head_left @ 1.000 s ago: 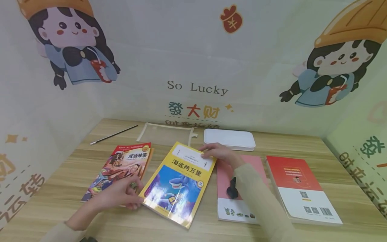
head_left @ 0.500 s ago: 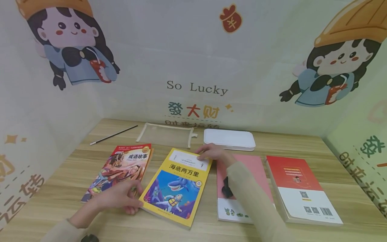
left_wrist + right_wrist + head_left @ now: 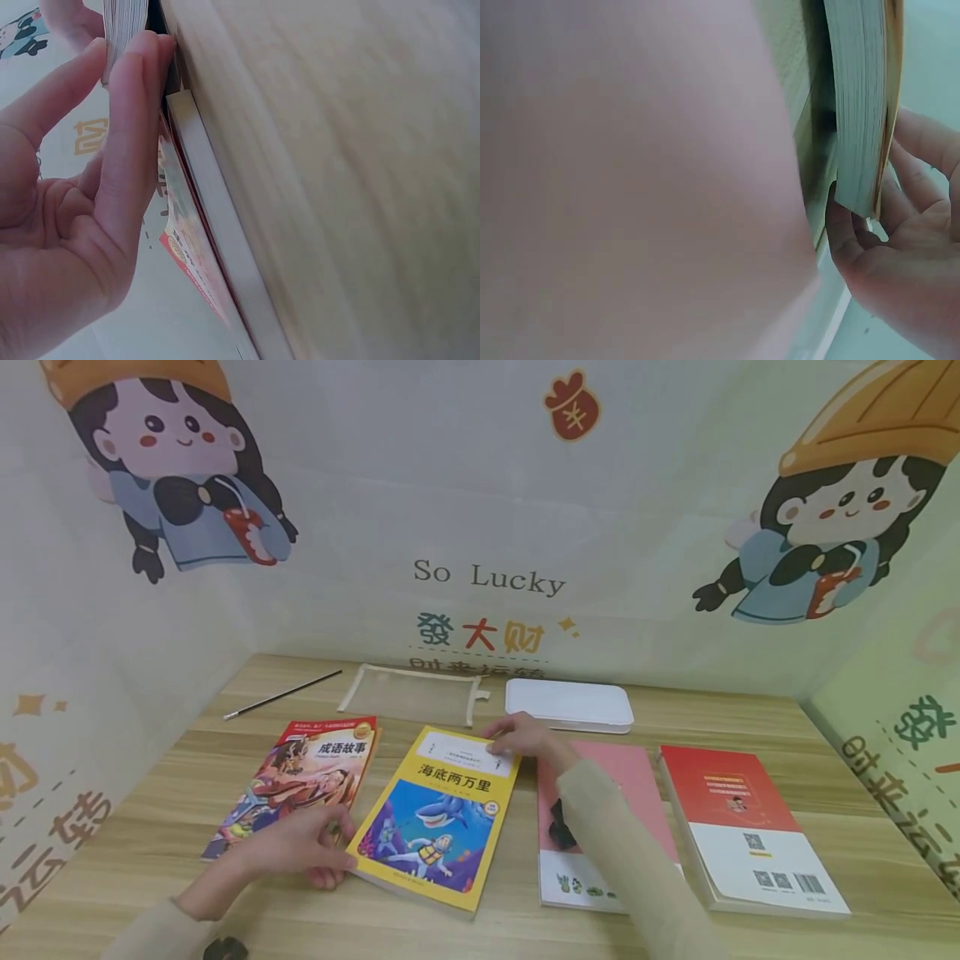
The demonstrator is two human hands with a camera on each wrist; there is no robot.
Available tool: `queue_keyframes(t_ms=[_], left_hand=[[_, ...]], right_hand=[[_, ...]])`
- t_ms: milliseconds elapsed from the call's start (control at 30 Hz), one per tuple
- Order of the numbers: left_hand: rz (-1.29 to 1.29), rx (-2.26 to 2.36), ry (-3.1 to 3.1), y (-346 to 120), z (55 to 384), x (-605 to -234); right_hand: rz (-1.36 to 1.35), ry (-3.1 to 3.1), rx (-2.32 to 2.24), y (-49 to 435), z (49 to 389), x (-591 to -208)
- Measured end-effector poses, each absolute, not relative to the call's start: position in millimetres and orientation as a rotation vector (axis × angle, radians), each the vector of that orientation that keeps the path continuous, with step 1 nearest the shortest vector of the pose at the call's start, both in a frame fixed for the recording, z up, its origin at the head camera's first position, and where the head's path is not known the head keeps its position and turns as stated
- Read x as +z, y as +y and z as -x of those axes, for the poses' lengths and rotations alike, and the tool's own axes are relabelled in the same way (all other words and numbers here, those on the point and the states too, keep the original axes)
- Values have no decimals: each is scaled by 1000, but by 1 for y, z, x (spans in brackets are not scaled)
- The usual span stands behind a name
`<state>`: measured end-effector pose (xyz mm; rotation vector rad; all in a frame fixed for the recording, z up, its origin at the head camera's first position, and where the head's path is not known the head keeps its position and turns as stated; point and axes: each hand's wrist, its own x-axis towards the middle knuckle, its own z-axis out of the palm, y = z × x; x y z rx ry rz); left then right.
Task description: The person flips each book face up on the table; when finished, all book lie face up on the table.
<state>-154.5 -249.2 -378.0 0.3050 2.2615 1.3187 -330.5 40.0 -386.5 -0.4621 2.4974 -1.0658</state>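
Observation:
A yellow paperback book (image 3: 431, 810) with a shark and a diver on its cover is held a little above the table, in the middle of the head view. My left hand (image 3: 303, 847) pinches its near left corner; in the left wrist view the thumb lies on one face and the fingers (image 3: 135, 127) on the other, with the page edges (image 3: 124, 34) between. At the far right corner, my right hand (image 3: 528, 739) grips the book, its fingers curling round the page block (image 3: 859, 105) in the right wrist view. Under the left hand lies a red-topped storybook (image 3: 322, 760), partly hidden.
Right of the yellow book lie a pink-and-white book (image 3: 607, 768), partly covered by the right sleeve, and a red-and-white book (image 3: 750, 827). Along the back are a pencil (image 3: 281, 696), a mesh pouch (image 3: 412, 693) and a white case (image 3: 570, 704). Printed cloth walls (image 3: 337, 485) enclose the table.
The yellow book has shifted slightly left and toward me, and the bright glare on its cover has gone. The right hand moved along with it; both hands keep their hold.

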Motion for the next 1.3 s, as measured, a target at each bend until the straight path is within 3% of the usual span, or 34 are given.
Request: queue_keyframes(t_ms=[667,1300], left_hand=[[-365,1355,2195,-259,154,-382],[-348,1297,2242,-238,153,-383]], right_hand=[[493,2605,-910,71,308,-382],[319,2518,-1026,55,322,-386]])
